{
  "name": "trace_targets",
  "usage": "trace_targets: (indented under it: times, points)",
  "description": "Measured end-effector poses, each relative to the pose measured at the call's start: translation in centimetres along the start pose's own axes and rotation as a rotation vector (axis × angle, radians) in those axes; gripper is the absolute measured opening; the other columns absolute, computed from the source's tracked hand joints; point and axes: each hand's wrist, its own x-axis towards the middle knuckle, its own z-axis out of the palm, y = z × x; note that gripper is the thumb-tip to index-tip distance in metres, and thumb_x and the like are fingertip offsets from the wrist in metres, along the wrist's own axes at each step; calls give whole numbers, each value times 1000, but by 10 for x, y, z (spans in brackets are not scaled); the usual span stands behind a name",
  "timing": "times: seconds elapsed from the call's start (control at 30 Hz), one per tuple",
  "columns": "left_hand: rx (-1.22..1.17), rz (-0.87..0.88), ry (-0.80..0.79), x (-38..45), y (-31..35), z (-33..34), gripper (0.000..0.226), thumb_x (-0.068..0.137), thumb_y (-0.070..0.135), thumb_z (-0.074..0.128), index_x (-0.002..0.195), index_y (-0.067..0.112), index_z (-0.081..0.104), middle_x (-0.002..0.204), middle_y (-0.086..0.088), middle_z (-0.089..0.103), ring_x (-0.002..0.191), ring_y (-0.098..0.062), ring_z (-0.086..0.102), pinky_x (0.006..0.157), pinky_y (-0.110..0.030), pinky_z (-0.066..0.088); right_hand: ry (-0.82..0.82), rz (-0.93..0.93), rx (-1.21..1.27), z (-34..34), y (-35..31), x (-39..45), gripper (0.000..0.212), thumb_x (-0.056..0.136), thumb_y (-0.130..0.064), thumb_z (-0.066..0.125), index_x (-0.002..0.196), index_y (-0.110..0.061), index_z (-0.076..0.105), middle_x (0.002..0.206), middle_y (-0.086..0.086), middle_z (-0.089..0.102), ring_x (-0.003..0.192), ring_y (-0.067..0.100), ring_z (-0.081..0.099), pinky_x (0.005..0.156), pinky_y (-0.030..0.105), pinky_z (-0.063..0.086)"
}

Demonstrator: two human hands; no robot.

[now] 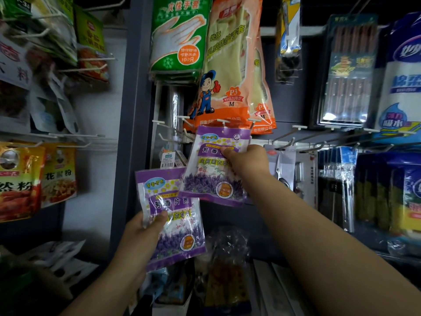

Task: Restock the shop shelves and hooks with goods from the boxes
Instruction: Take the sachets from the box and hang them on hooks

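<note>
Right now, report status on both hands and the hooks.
Right hand pinches lavender sachet packet, top at white hook. Left hand grips second packet. Orange rubber-glove packs hang just above hook.

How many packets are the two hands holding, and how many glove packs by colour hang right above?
Purple lavender packets, in hand: 2 (left hand holds one, right hand holds one)
Green glove packs, front showing: 1
Orange glove packs, fronts showing: 2
Total: 5
</note>
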Motion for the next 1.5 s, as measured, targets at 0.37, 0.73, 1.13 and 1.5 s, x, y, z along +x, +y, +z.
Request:
trace_targets:
  times: [0.37, 0.73, 1.13, 1.5]
  points:
    - [-102, -90, -66, 6, 17, 16, 13, 96, 26, 55, 103, 21, 64, 88, -5, 73, 73, -20, 69, 64, -32, 53, -4, -87, 36, -4, 5, -10, 62, 78, -29, 78, 123, -13, 39, 116, 5, 60, 100, 24, 62, 87, 37, 53]
    - [-140, -40, -180, 12, 45, 60, 10, 87, 17, 68, 92, 24, 62, 93, -3, 72, 85, -21, 69, 73, -33, 55, -172, -174, 66, 1, 9, 0, 19, 92, -18, 63, 104, -32, 67, 115, 10, 68, 82, 25, 71, 71, 39, 59]
    - [-80, -15, -198, 19, 47, 59, 13, 86, 21, 70, 95, 27, 63, 99, -3, 72, 96, -26, 67, 96, -50, 49, -296, -162, 265, -5, 12, 15, 59, 80, -14, 76, 134, -26, 54, 142, 5, 50, 115, 26, 60, 91, 44, 55]
    - [-68, -59, -193, 29, 36, 62, 23, 85, 23, 70, 107, 21, 65, 97, -4, 73, 91, -24, 69, 84, -41, 55, -228, -198, 21, -4, 20, 23, 63, 84, -24, 73, 141, -20, 46, 135, 5, 56, 103, 21, 65, 88, 38, 56]
